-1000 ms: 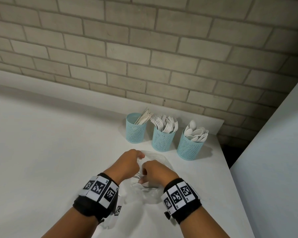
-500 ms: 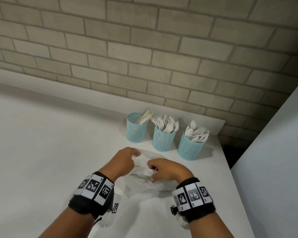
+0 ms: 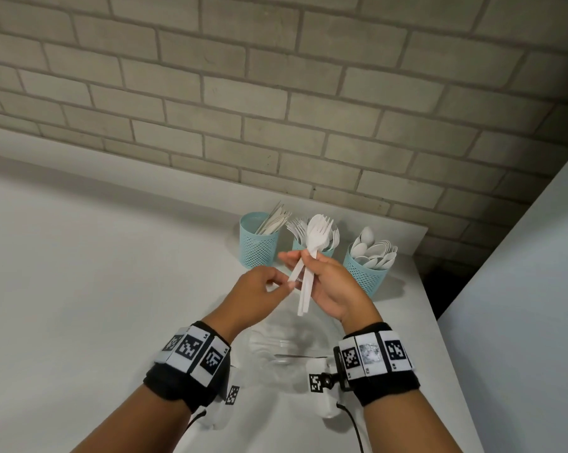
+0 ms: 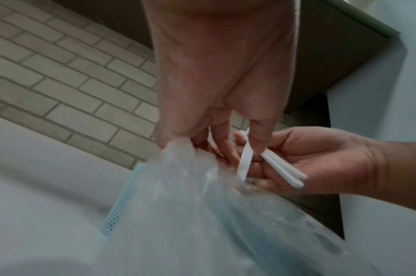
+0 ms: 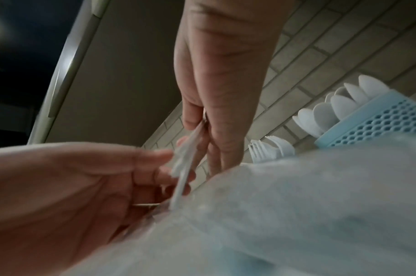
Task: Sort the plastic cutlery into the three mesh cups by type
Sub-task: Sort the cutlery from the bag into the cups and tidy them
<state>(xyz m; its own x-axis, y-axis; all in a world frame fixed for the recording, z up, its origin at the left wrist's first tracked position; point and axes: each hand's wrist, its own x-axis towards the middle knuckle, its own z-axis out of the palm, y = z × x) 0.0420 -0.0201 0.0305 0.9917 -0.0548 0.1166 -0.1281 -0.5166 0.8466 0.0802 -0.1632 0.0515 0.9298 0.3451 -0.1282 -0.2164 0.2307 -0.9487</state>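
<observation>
Cutlery (image 3: pixel 310 256), 3 white pieces, stands in my right grip (image 3: pixel 333 286); my left grip (image 3: pixel 259 294) pinches 1 handle above the tabletop (image 3: pixel 80 273).

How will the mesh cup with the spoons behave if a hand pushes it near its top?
The spoon cup is tall, narrow and perforated, so probably light; it may tip rather than slide. Its spoons fan out loosely above the rim, so they would likely shift or rattle.
</observation>
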